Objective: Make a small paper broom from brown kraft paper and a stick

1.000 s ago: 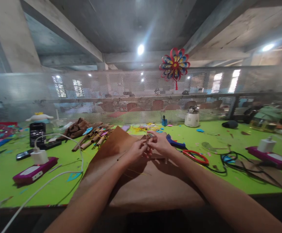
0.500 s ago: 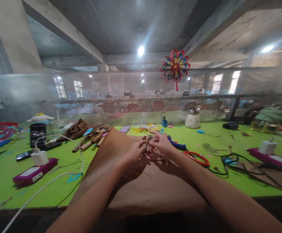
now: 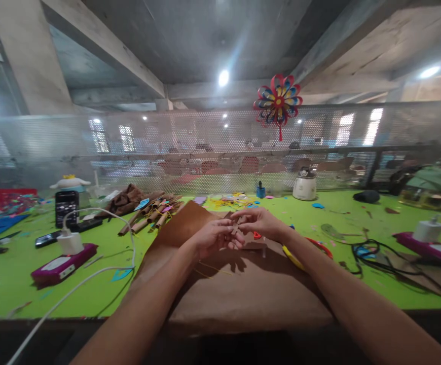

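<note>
Change since half a second ago: my left hand and right hand sit lower, the upright roll now hidden. Item: small brown paper piece, pinched narrowly between both hands' fingers, above brown paper sheet on table; scissors at 3 o'clock.

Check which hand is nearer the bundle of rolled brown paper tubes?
Left. The left hand sits just right of and nearer than the bundle of rolled brown paper tubes; the right hand lies farther right, beyond the left.

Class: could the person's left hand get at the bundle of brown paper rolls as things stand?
Probably yes: the paper rolls lie uncovered on the green table, forward-left of the left hand, nothing between.
</note>
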`<control>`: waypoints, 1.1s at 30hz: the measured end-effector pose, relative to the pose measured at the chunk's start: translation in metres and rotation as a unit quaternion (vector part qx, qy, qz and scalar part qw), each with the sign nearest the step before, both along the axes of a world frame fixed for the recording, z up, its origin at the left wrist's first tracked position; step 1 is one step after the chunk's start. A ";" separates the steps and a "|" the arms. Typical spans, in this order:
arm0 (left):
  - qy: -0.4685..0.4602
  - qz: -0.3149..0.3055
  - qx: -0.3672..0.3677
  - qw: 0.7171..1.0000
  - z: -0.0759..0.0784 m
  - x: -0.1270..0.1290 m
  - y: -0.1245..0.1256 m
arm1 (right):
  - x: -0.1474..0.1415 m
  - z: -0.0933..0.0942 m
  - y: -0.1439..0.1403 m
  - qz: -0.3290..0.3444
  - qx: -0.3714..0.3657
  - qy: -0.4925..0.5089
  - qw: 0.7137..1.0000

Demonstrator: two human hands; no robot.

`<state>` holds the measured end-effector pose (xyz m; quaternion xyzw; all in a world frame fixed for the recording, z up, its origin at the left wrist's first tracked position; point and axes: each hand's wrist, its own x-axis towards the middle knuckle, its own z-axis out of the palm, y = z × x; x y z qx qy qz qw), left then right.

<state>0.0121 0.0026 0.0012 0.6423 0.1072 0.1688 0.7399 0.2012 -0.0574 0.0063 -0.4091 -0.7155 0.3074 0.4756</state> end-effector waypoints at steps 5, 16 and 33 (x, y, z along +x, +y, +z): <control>0.004 -0.021 0.002 1.000 0.000 -0.003 0.002 | 0.000 0.006 -0.008 0.013 -0.014 -0.019 1.000; 0.027 0.005 0.032 0.999 0.000 -0.004 0.001 | -0.010 0.010 -0.010 -0.017 -0.042 -0.011 0.999; -0.023 0.089 0.042 0.995 -0.010 0.006 0.006 | -0.014 -0.016 0.015 -0.246 0.027 0.165 0.955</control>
